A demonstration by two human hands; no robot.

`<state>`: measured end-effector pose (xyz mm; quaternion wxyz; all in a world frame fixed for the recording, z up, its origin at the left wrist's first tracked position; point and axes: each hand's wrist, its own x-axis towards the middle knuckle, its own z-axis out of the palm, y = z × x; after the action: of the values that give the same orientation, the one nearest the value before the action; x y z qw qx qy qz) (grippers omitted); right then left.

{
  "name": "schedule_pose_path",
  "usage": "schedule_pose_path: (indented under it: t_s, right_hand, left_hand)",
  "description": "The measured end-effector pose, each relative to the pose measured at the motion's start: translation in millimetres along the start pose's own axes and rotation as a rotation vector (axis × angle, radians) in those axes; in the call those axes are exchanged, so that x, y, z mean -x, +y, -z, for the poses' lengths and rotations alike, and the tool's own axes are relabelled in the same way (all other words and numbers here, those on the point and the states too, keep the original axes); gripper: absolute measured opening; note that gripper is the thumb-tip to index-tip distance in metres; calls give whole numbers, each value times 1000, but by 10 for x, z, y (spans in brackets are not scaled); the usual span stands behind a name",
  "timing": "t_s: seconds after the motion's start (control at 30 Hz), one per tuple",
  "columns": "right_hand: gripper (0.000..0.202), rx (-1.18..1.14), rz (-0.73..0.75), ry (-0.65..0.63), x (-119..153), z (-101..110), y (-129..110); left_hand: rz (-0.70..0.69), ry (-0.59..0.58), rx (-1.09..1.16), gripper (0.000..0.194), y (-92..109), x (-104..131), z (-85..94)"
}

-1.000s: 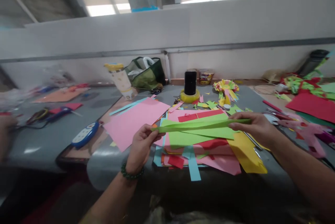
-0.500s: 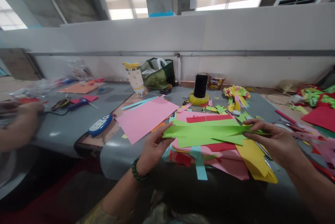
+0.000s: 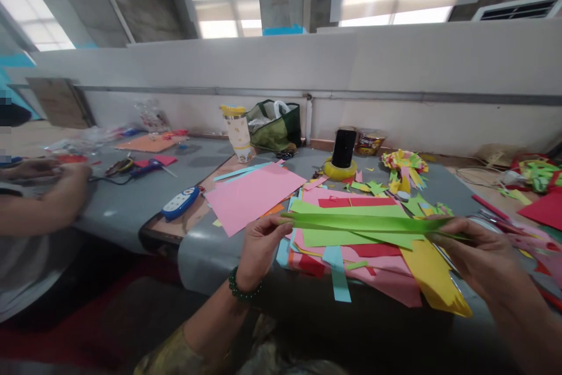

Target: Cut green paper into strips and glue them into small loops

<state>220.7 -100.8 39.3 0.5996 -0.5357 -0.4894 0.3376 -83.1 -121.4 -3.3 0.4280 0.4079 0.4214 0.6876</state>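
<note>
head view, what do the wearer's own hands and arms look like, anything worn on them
The left hand is ungloved, with a bracelet of round, dark green beads at the wrist and a mottled olive-brown sleeve ending near the elbow. The right hand is also ungloved, its wrist unadorned; no sleeve shows on that side.

Tumbler (image 3: 237, 135) beside green bag (image 3: 276, 129); phone (image 3: 343, 148) upright.

A bracelet of round, dark green, glossy beads (image 3: 244, 286) circles the left wrist. A loose-looking sleeve in mottled olive and yellowish fabric (image 3: 175, 356) covers the upper part of that arm. Patterned, greyish-olive cloth (image 3: 281, 354), blurred, covers the body; the right forearm is bare.
</note>
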Motion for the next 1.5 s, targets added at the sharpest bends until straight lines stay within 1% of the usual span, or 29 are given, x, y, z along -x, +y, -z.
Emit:
schedule_pose_path:
  t_s: [0.1,0.27,0.33,0.43,0.53,0.6,0.67,0.77,0.83,0.97,1.03,1.13,1.23,1.33,1.5]
  right_hand:
    - [28,-58,-49,4,28,-29,-30]
    - [31,-125,-86,33,48,-76,8]
    - [34,-153,-49,57,50,-79,54]
    - [39,-158,41,60,46,-58,139]
    - [49,-180,53,53,35,-40,205]
    - [58,-230,1,61,28,-52,221]
    - [61,-282,-84,104,25,-88,208]
    - [59,-342,-187,211,51,-160,145]
    - [56,-372,-201,248,91,-200,98]
    - [49,-380,-179,190,138,-229,68]
    - [46,-386,-164,172,139,-219,83]
    - [42,-389,-153,145,142,-196,112]
    - [41,-392,-144,123,143,-180,139]
    - [41,-397,-150,111,138,-167,163]
    - [40,-393,-138,106,136,-143,186]
  left_hand:
    - [-15,50,43,31,5,7,-28]
    - [-5,80,43,37,13,3,-57]
    - [0,93,41,40,8,0,-65]
    - [8,105,50,42,0,0,-68]
    - [50,103,74,50,-9,-3,-62]
    - [77,105,82,54,-15,-10,-57]
    - [94,114,89,53,-15,-21,-55]
    - [121,131,85,50,4,-21,-53]
    - [140,147,57,49,25,-8,-42]
    - [169,226,3,51,35,-37,9]
    - [178,240,-14,49,28,-73,26]
    - [229,242,-19,46,40,-87,28]
    - [290,270,11,50,73,-60,25]
    - [333,263,27,51,83,-42,34]
    - [329,221,12,38,37,-43,35]
